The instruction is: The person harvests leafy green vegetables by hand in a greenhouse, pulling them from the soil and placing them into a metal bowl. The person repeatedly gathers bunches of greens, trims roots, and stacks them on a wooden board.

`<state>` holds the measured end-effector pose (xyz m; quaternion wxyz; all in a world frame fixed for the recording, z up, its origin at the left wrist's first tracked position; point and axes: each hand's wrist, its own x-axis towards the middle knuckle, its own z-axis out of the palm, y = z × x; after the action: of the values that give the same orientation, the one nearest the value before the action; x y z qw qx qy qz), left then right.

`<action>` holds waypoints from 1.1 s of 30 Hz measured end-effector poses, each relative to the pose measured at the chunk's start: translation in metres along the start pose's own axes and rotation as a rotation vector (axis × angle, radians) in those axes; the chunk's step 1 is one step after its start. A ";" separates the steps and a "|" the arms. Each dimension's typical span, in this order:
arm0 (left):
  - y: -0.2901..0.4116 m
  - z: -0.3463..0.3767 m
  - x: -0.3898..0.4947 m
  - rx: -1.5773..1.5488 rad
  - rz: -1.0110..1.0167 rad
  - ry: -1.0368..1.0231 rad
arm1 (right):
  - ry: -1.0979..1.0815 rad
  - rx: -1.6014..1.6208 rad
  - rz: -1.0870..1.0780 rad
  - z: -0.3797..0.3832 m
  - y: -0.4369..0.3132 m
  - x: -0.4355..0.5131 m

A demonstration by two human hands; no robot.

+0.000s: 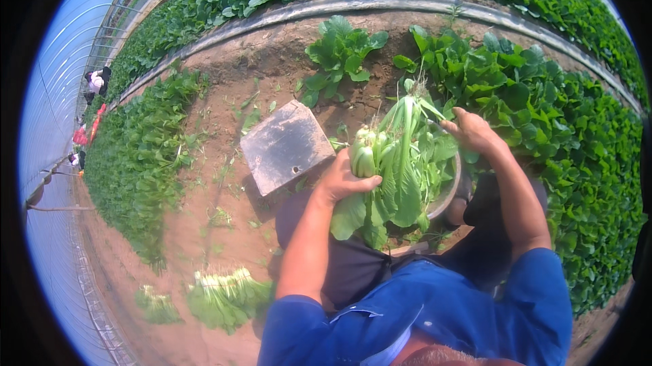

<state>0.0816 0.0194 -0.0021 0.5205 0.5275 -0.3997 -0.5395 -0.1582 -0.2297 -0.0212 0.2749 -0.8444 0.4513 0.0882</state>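
Note:
My left hand (344,180) is closed around a bunch of leafy greens (362,161), root ends up and leaves hanging down. Across the bunch lies another uprooted green plant (407,116), its dirty roots pointing away from me. At its right side my right hand (474,131) pinches a pale leaf stalk (434,110) between thumb and fingers. Beneath the greens is a round tub (455,182), its rim visible on the right and loose leaves inside. The bunch hides much of the tub.
A worn, flat-topped block (285,147) stands on the soil left of the bunch. Trimmed bundles of greens (226,294) lie at lower left. Growing plants (509,85) crowd the right side, beyond a pale strip (356,5) and left. Other people (97,82) are far left.

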 end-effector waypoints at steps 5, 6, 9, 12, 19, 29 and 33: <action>-0.006 -0.001 -0.003 -0.053 0.042 0.000 | 0.097 0.765 -0.396 0.009 -0.040 -0.019; -0.006 0.001 -0.002 -0.041 0.044 -0.017 | 0.149 0.795 -0.497 0.009 -0.048 -0.025; -0.003 0.006 0.001 -0.027 0.068 -0.039 | 0.063 0.897 -0.352 0.004 -0.062 -0.033; -0.001 0.012 0.000 -0.086 -0.026 -0.019 | 0.365 0.446 -0.478 0.003 -0.058 -0.030; -0.003 0.022 0.012 0.266 -0.100 -0.041 | 0.655 -0.112 -0.538 0.022 -0.037 -0.018; -0.006 0.017 0.014 0.291 -0.087 0.005 | 0.810 -0.204 -0.203 -0.002 -0.003 0.011; -0.005 0.011 0.007 0.043 -0.003 0.017 | 0.477 -0.119 -0.245 0.004 -0.009 -0.002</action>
<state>0.0703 0.0116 -0.0071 0.5116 0.5439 -0.4059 -0.5270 -0.1516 -0.2217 -0.0202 0.1198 -0.9042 0.3917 -0.1206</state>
